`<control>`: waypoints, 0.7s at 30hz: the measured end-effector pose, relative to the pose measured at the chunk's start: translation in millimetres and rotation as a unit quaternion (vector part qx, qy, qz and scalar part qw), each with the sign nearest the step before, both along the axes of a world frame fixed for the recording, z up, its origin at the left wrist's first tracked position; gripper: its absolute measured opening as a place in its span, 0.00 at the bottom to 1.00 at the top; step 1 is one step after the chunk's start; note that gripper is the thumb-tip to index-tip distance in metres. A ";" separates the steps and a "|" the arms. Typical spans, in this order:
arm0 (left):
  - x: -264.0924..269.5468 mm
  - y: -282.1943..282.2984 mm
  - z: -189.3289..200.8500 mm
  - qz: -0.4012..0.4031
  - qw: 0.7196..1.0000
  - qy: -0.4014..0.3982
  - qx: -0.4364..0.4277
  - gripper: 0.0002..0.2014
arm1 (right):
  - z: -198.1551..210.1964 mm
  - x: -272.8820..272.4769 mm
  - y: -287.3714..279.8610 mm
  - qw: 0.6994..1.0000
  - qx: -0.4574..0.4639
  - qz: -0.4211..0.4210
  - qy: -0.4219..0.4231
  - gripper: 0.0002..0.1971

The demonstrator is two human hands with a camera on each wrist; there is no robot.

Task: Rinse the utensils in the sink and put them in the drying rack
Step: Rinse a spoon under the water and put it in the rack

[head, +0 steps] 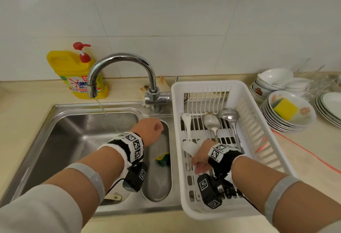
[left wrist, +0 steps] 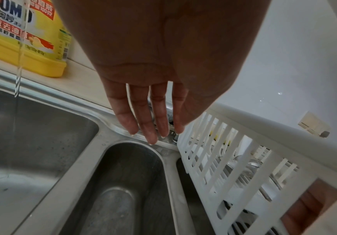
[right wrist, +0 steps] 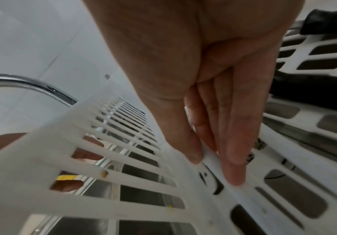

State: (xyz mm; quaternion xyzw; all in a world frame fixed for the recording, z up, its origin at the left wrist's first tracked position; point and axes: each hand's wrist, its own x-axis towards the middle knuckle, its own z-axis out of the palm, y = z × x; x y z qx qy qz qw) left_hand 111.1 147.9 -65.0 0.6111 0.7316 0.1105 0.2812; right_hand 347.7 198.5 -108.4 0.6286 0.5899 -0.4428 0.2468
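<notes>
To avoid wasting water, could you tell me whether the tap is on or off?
On: a thin stream of water falls from the faucet spout into the sink.

Four utensils lie in one white drying rack (head: 247,92): two white spoons (head: 186,122), two metal spoons (head: 212,121). One faucet (head: 121,61), one yellow soap bottle (head: 73,70), two sponges (head: 285,108), two hands (head: 147,131).

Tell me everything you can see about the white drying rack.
The drying rack is a white plastic rectangular basket with slotted walls and a ribbed, slotted floor. It sits right of the sink's narrow basin, reaching onto the counter. Inside lie two metal spoons and a white spoon; the right hand holds another white utensil low inside it.
</notes>
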 end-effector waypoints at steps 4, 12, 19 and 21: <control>3.5 -3.2 -3.0 -0.005 1.000 0.004 -0.002 0.06 | 23.1 7.1 -15.9 0.999 0.009 0.043 -0.028 0.25; 4.2 -5.6 -2.7 -0.001 1.000 0.014 -0.004 0.07 | 58.3 12.1 -15.2 0.997 0.016 0.074 -0.012 0.11; -13.9 -19.3 -0.7 0.023 0.999 0.027 -0.019 0.06 | 91.8 -20.2 25.4 0.958 0.259 0.096 0.082 0.12; -24.3 -27.3 -0.3 0.032 0.999 0.033 -0.023 0.05 | 109.6 -42.0 29.6 0.927 0.335 0.130 0.108 0.14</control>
